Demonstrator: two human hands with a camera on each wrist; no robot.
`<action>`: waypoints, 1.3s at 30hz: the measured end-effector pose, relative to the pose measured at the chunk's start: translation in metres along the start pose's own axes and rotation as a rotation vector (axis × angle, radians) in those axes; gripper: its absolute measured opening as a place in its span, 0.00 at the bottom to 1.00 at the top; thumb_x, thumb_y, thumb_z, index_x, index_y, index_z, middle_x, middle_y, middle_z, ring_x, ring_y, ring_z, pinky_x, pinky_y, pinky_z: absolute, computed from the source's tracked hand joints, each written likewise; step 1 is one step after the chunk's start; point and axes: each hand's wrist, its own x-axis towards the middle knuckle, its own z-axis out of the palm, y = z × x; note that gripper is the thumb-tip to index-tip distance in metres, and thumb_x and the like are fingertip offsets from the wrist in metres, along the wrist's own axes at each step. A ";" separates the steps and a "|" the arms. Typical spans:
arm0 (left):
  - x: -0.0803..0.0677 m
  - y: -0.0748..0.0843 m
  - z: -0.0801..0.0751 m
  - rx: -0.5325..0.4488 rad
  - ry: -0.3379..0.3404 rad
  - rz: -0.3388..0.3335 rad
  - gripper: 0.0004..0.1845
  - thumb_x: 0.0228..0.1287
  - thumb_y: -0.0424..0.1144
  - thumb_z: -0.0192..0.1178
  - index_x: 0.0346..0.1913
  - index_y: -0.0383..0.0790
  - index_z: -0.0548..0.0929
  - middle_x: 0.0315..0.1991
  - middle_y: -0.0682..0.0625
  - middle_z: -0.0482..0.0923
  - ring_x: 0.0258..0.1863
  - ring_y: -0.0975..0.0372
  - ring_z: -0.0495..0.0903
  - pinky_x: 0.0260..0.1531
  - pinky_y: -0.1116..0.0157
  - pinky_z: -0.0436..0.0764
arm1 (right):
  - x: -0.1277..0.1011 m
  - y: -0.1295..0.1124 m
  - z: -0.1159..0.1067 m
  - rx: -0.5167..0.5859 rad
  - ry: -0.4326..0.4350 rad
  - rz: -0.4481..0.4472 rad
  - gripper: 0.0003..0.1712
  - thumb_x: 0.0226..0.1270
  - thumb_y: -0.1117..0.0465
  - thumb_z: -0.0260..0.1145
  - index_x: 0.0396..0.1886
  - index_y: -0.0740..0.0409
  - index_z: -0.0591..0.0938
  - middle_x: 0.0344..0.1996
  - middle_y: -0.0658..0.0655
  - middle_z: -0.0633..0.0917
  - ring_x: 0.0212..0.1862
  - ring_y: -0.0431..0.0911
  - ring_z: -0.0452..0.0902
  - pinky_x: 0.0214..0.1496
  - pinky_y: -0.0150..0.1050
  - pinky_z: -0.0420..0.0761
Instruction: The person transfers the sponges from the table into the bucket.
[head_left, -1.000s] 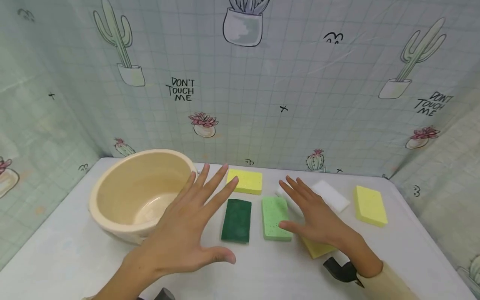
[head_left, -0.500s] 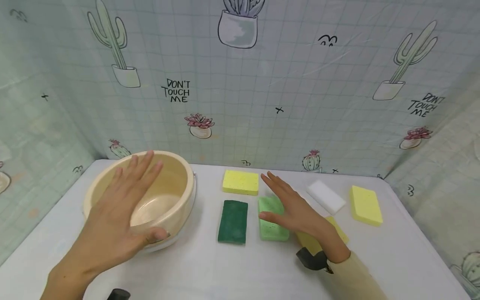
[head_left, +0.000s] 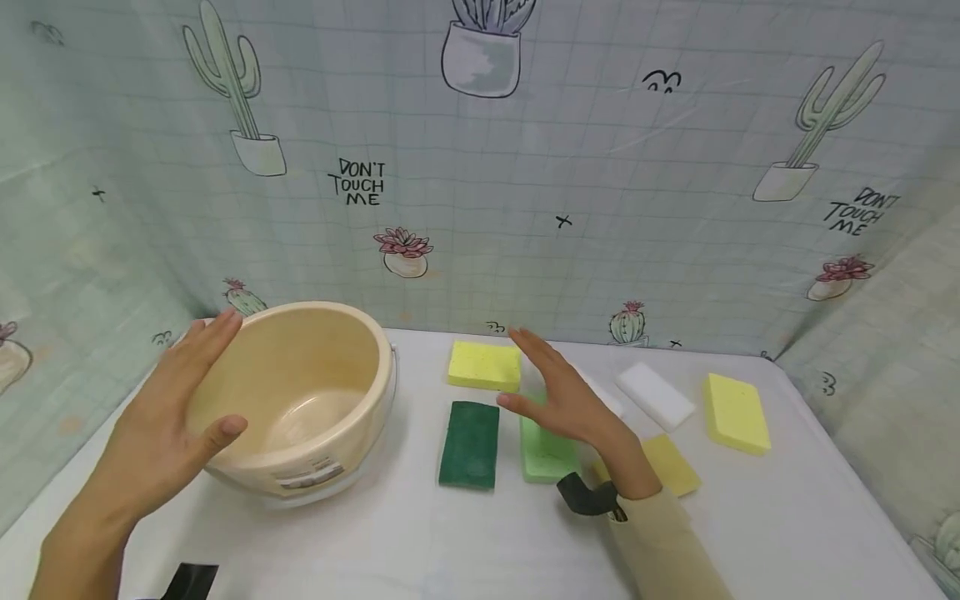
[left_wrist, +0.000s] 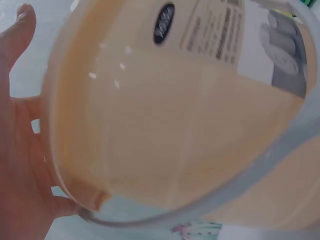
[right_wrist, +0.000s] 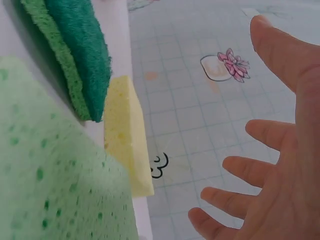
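A beige plastic bucket (head_left: pixel 300 392) with a grey handle and a label stands at the table's left. My left hand (head_left: pixel 168 408) lies flat against its left outer wall, fingers straight by the rim, thumb on the front wall. The left wrist view shows the bucket (left_wrist: pixel 175 125) close up, filling the frame beside my palm (left_wrist: pixel 20 165). My right hand (head_left: pixel 570 400) hovers, fingers spread, above a light green sponge (head_left: pixel 547 454) and holds nothing. In the right wrist view the hand (right_wrist: pixel 280 165) is above the light green sponge (right_wrist: pixel 50 175), a dark green sponge (right_wrist: pixel 75 55) and a yellow one (right_wrist: pixel 127 145).
More sponges lie on the white table (head_left: pixel 450 542): dark green (head_left: pixel 469 432), yellow (head_left: pixel 484 365) behind it, white (head_left: pixel 655 394), yellow (head_left: pixel 737 412) at far right, and another yellow (head_left: pixel 671 465) by my right wrist. A cactus-print curtain (head_left: pixel 525 208) closes off the back and sides.
My left hand swung left from above the sponges, over the bucket, onto its left wall. My right hand drifted left from the white sponge to above the light green one.
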 end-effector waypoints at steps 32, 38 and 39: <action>-0.017 -0.053 0.041 -0.906 0.159 -0.074 0.28 0.67 0.25 0.37 0.70 0.23 0.56 0.70 0.38 0.56 0.64 0.54 0.63 0.53 0.73 0.73 | 0.028 0.043 0.034 0.114 0.013 0.137 0.47 0.59 0.52 0.71 0.74 0.57 0.59 0.67 0.61 0.65 0.47 0.51 0.73 0.45 0.44 0.76; -0.017 -0.054 0.044 -0.943 0.086 -0.042 0.30 0.68 0.29 0.38 0.72 0.25 0.51 0.73 0.39 0.50 0.68 0.52 0.55 0.59 0.71 0.67 | 0.031 0.043 0.036 0.068 0.013 0.144 0.42 0.59 0.57 0.72 0.71 0.61 0.64 0.67 0.63 0.66 0.45 0.50 0.74 0.45 0.43 0.76; -0.017 -0.054 0.045 -0.945 0.082 -0.042 0.30 0.67 0.29 0.38 0.72 0.25 0.51 0.74 0.40 0.49 0.69 0.52 0.54 0.60 0.71 0.66 | 0.031 0.043 0.036 0.066 0.015 0.142 0.41 0.59 0.58 0.72 0.70 0.62 0.65 0.67 0.64 0.65 0.45 0.50 0.74 0.45 0.43 0.76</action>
